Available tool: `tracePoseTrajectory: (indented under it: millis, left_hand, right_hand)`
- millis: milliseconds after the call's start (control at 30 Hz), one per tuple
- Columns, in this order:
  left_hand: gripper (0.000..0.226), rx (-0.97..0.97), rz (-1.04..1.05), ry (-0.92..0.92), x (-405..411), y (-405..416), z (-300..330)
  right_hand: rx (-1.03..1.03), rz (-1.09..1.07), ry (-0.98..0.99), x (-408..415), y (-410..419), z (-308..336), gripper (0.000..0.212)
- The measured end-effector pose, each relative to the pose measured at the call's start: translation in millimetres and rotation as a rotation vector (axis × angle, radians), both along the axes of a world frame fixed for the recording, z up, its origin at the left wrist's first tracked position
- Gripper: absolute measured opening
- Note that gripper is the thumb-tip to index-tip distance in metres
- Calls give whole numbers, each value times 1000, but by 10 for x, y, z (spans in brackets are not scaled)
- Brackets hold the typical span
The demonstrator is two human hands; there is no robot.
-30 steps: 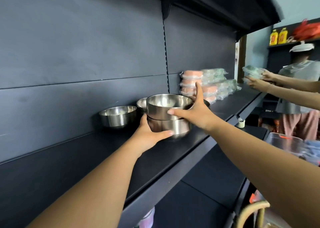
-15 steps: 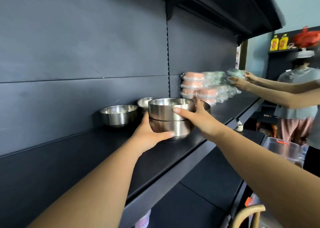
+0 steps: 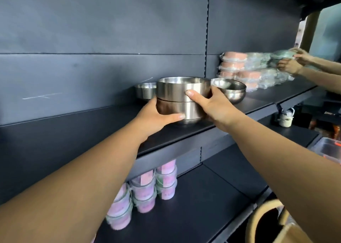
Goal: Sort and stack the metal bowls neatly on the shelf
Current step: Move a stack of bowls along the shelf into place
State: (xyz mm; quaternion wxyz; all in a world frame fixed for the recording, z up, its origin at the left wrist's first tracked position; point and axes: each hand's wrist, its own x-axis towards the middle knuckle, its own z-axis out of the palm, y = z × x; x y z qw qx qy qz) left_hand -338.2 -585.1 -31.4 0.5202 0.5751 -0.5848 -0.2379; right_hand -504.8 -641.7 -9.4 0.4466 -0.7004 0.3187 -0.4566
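Two steel bowls sit nested as a stack on the dark shelf. My left hand grips the lower bowl from the left, thumb across its front. My right hand clasps the upper bowl from the right, thumb on its wall. Behind the stack to the left a single steel bowl rests against the back panel. To the right stands another pair of nested steel bowls.
Wrapped pink and green containers are piled further right, where another person's hands hold a green one. Pastel tubs stand on the lower shelf. A small white jar sits at the right; a wooden basket rim shows bottom right.
The view has swung so the stack sits left of the other bowls. Both hands keep hold of the stack, which now rests on the shelf. The other person's hands moved toward the wrapped containers.
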Motion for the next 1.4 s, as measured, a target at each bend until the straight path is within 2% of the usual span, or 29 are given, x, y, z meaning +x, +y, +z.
tracePoseTrajectory:
  millis: [133,233,333,433,633,733,767,833,1000,1200,1400]
  left_hand:
    - [73,-47,88,24,95,531,-16]
    - [58,-66,188,10,158,1042,30]
    - [59,-85,333,-1,231,1705,99]
    - [68,-57,463,-42,317,2357,197]
    - [70,-27,674,-80,639,3624,349]
    - [94,3,780,-102,857,4109,405]
    - [95,2,819,-106,945,4263,419]
    - [78,-24,871,-126,1110,4533,459]
    - [64,-108,958,-201,1746,5107,698]
    - [57,-224,939,-274,2679,5579,1056]
    - [53,-306,939,-250,3430,5765,955]
  right_hand:
    - [1,104,-17,163,395,21,120]
    - [-31,192,-71,332,697,52,88]
    - [-12,340,-109,590,1131,83,85]
    - [40,491,-152,889,1580,84,65]
    - [103,820,-101,1546,2535,165,55]
    - [71,914,-113,1890,2933,232,74]
    - [66,931,-121,2029,3070,258,84]
    - [51,949,-126,2325,3311,309,93]
    - [-12,957,-188,3113,3873,528,93]
    - [-51,932,-290,4024,4391,901,71]
    - [-58,896,-273,4699,4644,862,51]
